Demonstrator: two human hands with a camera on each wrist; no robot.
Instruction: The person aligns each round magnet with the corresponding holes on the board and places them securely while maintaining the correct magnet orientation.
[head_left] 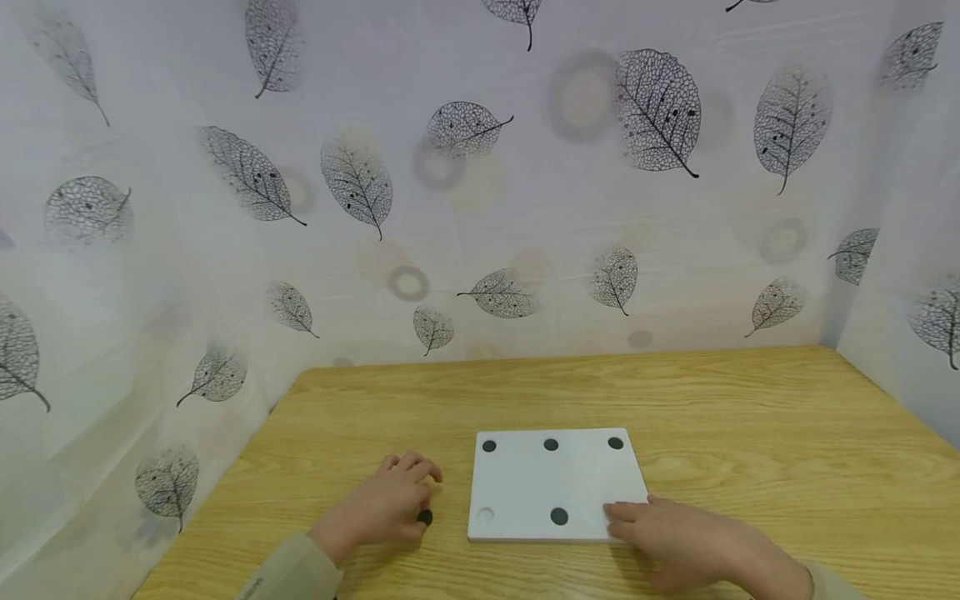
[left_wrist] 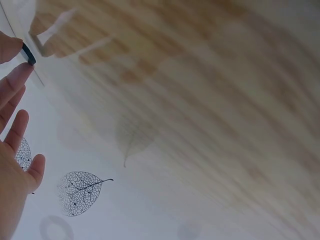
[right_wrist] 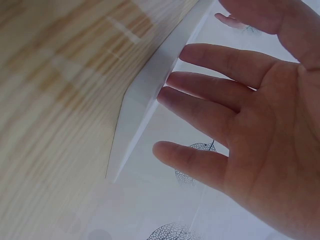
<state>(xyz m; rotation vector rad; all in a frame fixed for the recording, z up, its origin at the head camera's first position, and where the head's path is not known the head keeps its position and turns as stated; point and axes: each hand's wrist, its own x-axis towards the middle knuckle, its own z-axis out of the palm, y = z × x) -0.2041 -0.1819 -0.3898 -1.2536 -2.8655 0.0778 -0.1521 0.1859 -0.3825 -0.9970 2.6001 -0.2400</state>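
A white rectangular board lies on the table, with dark discs along its far row and another disc near the front middle. At its front left corner a shallow round recess shows bare white. To the left of the board, my left hand pinches a small black disc between thumb and fingertip; the left wrist view shows this disc edge-on. My right hand rests its fingertips on the board's front right corner, covering it. In the right wrist view its fingers are straight and spread.
The wood-grain table extends around the board on all sides. A pale curtain with a leaf print hangs behind the table's far edge and along both sides.
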